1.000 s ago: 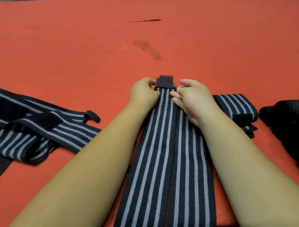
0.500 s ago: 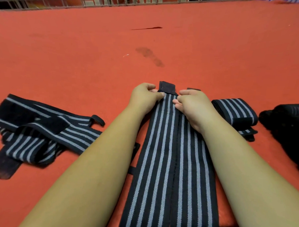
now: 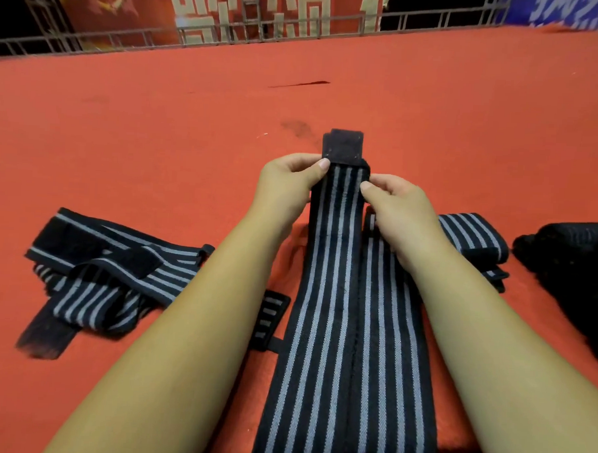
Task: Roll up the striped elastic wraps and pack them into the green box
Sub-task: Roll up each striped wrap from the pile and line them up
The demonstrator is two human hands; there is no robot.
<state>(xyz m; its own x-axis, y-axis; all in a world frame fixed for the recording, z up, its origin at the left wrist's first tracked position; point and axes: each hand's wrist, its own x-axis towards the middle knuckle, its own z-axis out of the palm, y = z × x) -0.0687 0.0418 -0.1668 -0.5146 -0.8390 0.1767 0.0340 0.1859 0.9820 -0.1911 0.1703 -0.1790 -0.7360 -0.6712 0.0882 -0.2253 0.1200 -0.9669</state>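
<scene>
Through the head camera I see both hands closed on the far end of one striped wrap. My left hand pinches its left edge, with the thumb on top of the stripes and the fingers curled underneath. My right hand grips the right edge, thumb tip pressed on the fabric and the other fingers curled. The wrap runs from the near edge of the picture straight away from me across the red carpeted surface, between my forearms. Its end is raised a little in my grip. A plain black tab sticks out past my fingers at that end.

A second striped strip lies flat just beside the first, on its right, partly under my right forearm. A rolled wrap sits close behind my right wrist. Further right is a dark bundle whose detail I cannot make out. To my left, well apart from the held wrap, lies a loose heap of unrolled wraps. A metal railing borders the far side.
</scene>
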